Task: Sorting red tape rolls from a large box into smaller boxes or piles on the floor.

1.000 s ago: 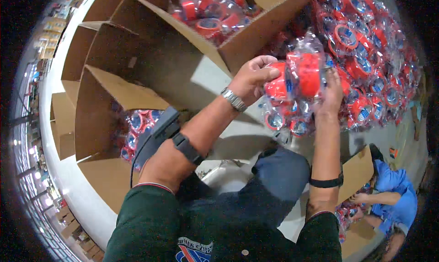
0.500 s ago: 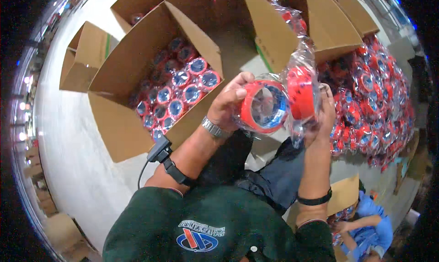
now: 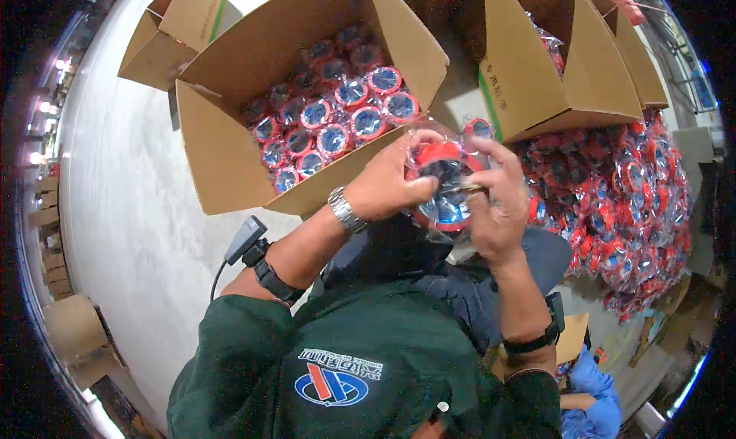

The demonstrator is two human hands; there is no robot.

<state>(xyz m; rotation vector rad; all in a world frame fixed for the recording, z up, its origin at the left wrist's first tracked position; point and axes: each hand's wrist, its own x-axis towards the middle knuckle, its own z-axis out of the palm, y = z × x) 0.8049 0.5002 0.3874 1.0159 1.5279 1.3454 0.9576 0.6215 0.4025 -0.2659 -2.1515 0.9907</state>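
A red tape roll [image 3: 451, 218] with a blue inside, in clear plastic wrap, is held between both hands in front of my lap. My left hand [image 3: 391, 177] grips its left side, thumb over the near face. From the right, my right hand [image 3: 498, 201] closes on the roll and its wrap, fingers bent over the top. More red shows behind; I cannot tell if that is a second roll. Just beyond my right fingers is another wrapped roll [image 3: 479, 128]. Nearest my left hand stands an open cardboard box [image 3: 222, 159] holding rows of wrapped rolls [image 3: 334, 138].
A large heap of wrapped rolls [image 3: 613, 209] lies at the right. Behind it stands another open carton [image 3: 521, 94] with a green stripe. A smaller carton [image 3: 172, 44] is at the far left. At the lower right, a person in a blue sleeve [image 3: 590, 381] works close by.
My hands have come together, and the wrapped rolls once held apart are now gathered between them. The plastic-wrapped strand rising above my right hand is gone. The view has shifted, boxes appearing lower.
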